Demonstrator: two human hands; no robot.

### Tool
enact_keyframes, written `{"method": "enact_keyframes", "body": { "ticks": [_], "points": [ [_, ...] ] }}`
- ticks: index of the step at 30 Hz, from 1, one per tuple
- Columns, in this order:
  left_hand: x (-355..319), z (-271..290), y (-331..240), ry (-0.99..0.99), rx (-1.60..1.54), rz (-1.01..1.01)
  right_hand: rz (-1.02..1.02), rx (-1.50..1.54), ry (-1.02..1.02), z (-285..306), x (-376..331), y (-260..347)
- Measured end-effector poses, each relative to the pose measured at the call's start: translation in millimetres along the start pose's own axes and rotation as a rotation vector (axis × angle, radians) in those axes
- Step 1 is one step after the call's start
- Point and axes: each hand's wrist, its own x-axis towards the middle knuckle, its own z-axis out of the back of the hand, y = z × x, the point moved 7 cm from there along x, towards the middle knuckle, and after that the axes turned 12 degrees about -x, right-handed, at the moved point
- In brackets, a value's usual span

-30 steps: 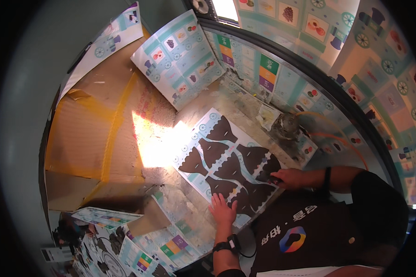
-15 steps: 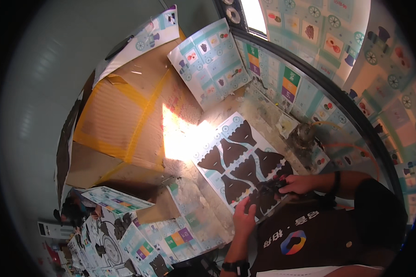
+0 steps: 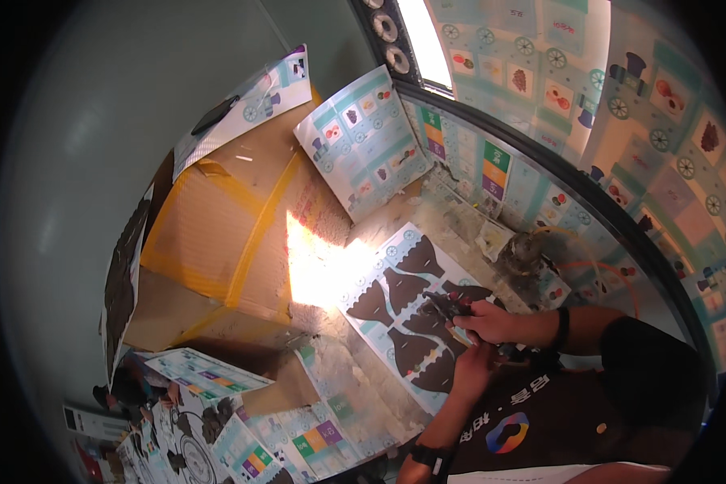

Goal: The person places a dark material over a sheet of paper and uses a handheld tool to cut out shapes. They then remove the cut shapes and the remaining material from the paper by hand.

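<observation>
My right hand (image 3: 490, 323) is closed around a dark hand tool with red parts (image 3: 450, 305); its tip points left over a printed sheet, and its exact kind is unclear. Just below it, my left hand (image 3: 473, 368) is closed, its fingertips by the right hand. Whatever the left fingers grip is hidden. More dark material (image 3: 518, 352) shows beside the hands, against my apron. The white-and-teal sheet (image 3: 355, 310) lies slanted before me, carrying several dark brown flared pieces (image 3: 407, 289) with scalloped wide edges, set in rows.
A large cardboard box with yellow tape (image 3: 210, 234) stands at left. Another printed sheet (image 3: 363, 141) leans behind. A grimy lump (image 3: 524, 252) and an orange hose (image 3: 621, 270) are at right, beside a dark curved rail (image 3: 532, 153). Another person (image 3: 129, 383) is at lower left.
My hands have come closer together, the left moving right and up toward the right one. The dark tool now points left over the sheet. The whole view has shifted slightly.
</observation>
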Motion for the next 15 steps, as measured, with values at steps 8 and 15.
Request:
{"method": "enact_keyframes", "body": {
  "ticks": [8, 15],
  "points": [
    [26, -7, 20, -0.035, -0.600, 0.309, 0.027, -0.030, -0.188, 25, 3, -7],
    [90, -62, 15, 0.244, -0.543, 0.392, 0.006, -0.239, -0.737, 106, -26, -18]
  ]
}}
